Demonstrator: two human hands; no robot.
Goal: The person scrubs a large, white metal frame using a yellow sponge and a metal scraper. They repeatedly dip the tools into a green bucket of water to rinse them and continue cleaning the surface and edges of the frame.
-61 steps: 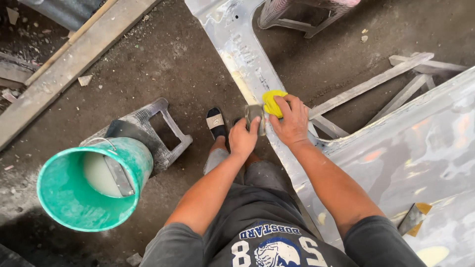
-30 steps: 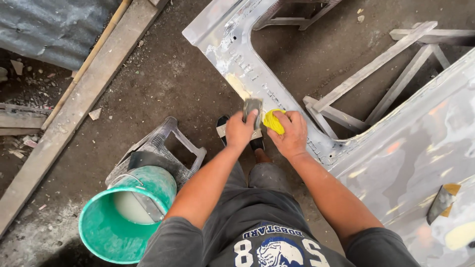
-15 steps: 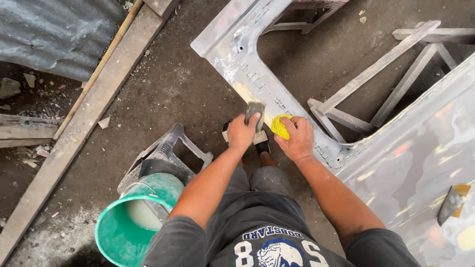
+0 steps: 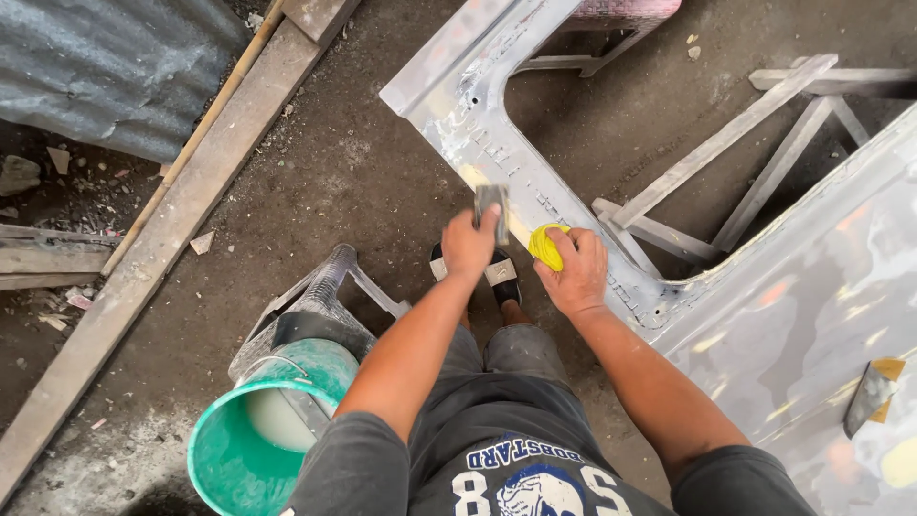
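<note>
My left hand [image 4: 468, 244] grips a small grey sanding pad [image 4: 491, 203] pressed against the narrow arm of a grey primed metal body panel [image 4: 478, 134]. Right beside it, my right hand [image 4: 573, 272] holds a yellow sponge [image 4: 546, 247] against the same arm, on its near edge. A yellowish filler patch shows on the panel between the two hands. My foot in a black sandal [image 4: 499, 272] stands below the hands.
A green bucket [image 4: 229, 459] with pale liquid sits at lower left beside a tipped metal stool [image 4: 315, 296]. Wooden planks [image 4: 191, 201] run diagonally at left. A metal frame stand [image 4: 726, 162] sits under the panel. A putty scraper [image 4: 871, 397] lies on the wide panel surface at right.
The view has shifted, so the bucket and panel sit lower and further right. Both hands have slid further along the panel arm, still holding the pad and sponge.
</note>
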